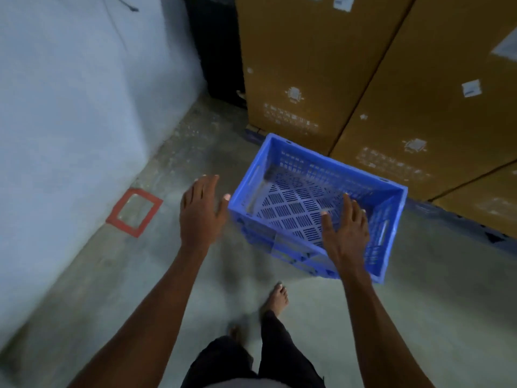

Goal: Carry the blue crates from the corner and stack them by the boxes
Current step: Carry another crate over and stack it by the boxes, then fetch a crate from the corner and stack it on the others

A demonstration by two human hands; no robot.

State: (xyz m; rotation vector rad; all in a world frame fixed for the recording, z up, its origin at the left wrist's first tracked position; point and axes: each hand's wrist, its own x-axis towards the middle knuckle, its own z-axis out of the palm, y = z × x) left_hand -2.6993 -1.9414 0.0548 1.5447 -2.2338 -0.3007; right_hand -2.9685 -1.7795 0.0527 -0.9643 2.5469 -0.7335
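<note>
A blue slotted plastic crate (305,169) sits on the concrete floor right in front of tall brown cardboard boxes (391,88). It looks stacked on another blue crate (268,242), whose wall shows below its near rim. My left hand (200,211) hovers open just left of the crate's near-left corner, its thumb close to the rim. My right hand (345,229) is open above the crate's near side, fingers spread, holding nothing.
A pale wall (70,107) runs along the left and meets the floor by a red tape square (134,212). A dark gap (218,51) lies between wall and boxes. My bare feet (277,299) stand on the floor just behind the crate.
</note>
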